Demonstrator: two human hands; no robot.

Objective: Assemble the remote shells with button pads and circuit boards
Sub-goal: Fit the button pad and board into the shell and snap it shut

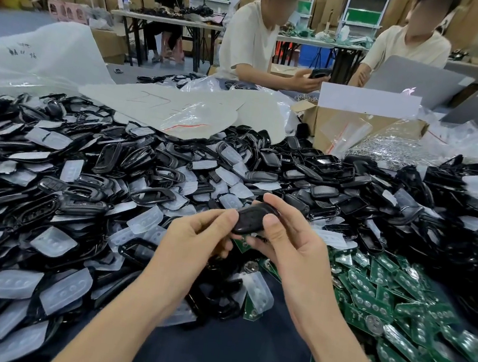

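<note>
Pinching remote shell (252, 216), left hand (193, 244), right hand (292, 248), box (322, 131) holding bags (344, 131)

Grips a black remote shell (252, 217) between left hand (194, 235) and right hand (288, 239), thumbs pressed on its upper face. Left of the shell: heaped black frames (153, 195) and translucent button pads (65, 290). Right of it: green circuit boards (397, 308). Beyond it: a cardboard box (324, 122) and two seated people (250, 39).

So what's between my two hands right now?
In the head view, a black remote shell, pinched by the left hand at one end and the right hand at the other.
</note>
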